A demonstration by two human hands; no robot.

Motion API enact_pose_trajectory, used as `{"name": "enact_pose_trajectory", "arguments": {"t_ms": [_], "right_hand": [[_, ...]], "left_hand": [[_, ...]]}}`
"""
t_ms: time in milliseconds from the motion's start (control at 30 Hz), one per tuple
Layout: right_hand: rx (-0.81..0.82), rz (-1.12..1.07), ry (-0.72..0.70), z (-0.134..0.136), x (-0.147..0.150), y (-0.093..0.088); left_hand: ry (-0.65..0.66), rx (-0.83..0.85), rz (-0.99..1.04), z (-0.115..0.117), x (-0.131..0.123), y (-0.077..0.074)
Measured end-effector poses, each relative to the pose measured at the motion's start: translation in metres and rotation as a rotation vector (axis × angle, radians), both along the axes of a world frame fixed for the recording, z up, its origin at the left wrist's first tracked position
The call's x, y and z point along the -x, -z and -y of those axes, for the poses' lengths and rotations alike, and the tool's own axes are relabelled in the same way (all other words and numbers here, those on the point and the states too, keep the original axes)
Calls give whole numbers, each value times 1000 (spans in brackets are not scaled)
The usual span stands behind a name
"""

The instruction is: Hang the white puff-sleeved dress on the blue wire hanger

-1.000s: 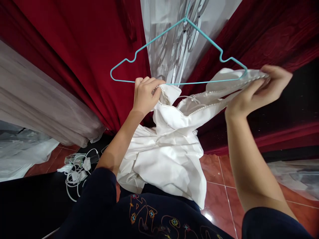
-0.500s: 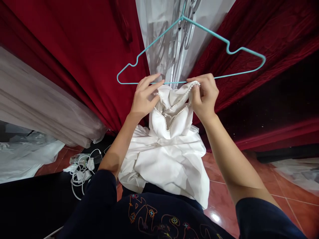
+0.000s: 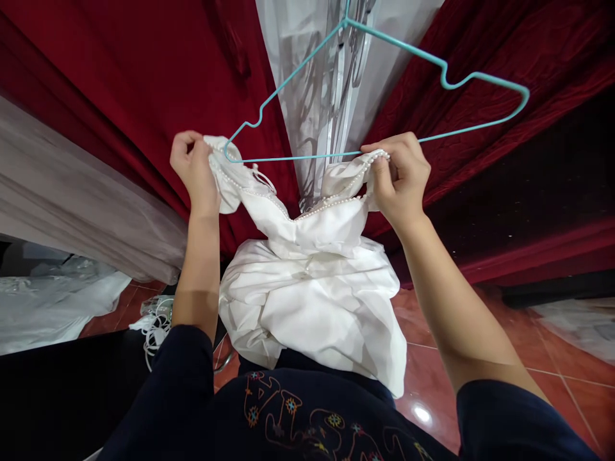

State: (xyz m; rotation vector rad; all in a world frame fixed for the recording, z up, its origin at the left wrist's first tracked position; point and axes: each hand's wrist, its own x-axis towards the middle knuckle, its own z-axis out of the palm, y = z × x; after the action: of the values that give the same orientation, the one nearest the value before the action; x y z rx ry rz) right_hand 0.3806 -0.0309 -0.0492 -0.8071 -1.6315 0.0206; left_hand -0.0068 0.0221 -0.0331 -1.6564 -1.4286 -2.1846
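Note:
A white dress (image 3: 331,307) with pearl trim along its neckline hangs in front of my body, its skirt bunched up below. My left hand (image 3: 193,163) is closed on the dress's left shoulder part, stretched out to the side. On the other side, my right hand (image 3: 401,176) pinches the pearl-edged right shoulder part. A light blue hanger (image 3: 298,157) is above the bodice; its left end overlaps the left shoulder part, and its bottom bar passes behind my right hand's fingers.
Red curtains (image 3: 144,77) hang on both sides of white fabric (image 3: 307,83). At the lower left, white cables (image 3: 154,333) lie by a black surface (image 3: 72,390). Tulle (image 3: 62,294) lies at far left; red floor tiles (image 3: 432,384) show at right.
My left hand has moved left and taken hold of the left shoulder part, spreading the neckline wide. The hanger has tilted slightly, its right end higher.

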Motion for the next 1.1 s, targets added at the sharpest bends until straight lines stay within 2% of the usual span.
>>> {"name": "enact_pose_trajectory", "arguments": {"t_ms": [67,167,233,300,367,433,467,567,667,733,800,933,1000,1100], "right_hand": [[2,-13,8,1,3,0],[30,-16,30,2,5,2],[25,-15,27,1,5,3],[11,-16,16,1,4,3],[9,-21,8,0,3,2],[14,-23,2,-1,3,2],[15,-25,0,-1,3,2],[12,-33,1,0,5,2],[-20,12,-10,4,3,3],[-65,97,-13,8,-4,6],[-120,150,51,10,-17,10],[-354,-44,281,0,-63,10],[-400,-185,334,-11,-88,0],[-303,-270,347,-23,-111,-29]], "left_hand": [[98,-38,-94,-15,-4,-21],[274,105,-156,-23,-29,-48],[350,223,-167,-20,-51,-60],[335,194,-200,-9,-74,-64],[243,49,-274,11,-99,-61],[159,-58,-392,35,-124,-51],[147,-14,-529,46,-136,-43],[247,164,-786,66,-161,-20],[305,232,-808,65,-171,-8],[347,229,-781,60,-170,-8],[392,228,-767,57,-164,-13],[413,229,-758,57,-149,-22],[394,230,-761,60,-145,-25],[381,241,-765,62,-144,-27]]}}
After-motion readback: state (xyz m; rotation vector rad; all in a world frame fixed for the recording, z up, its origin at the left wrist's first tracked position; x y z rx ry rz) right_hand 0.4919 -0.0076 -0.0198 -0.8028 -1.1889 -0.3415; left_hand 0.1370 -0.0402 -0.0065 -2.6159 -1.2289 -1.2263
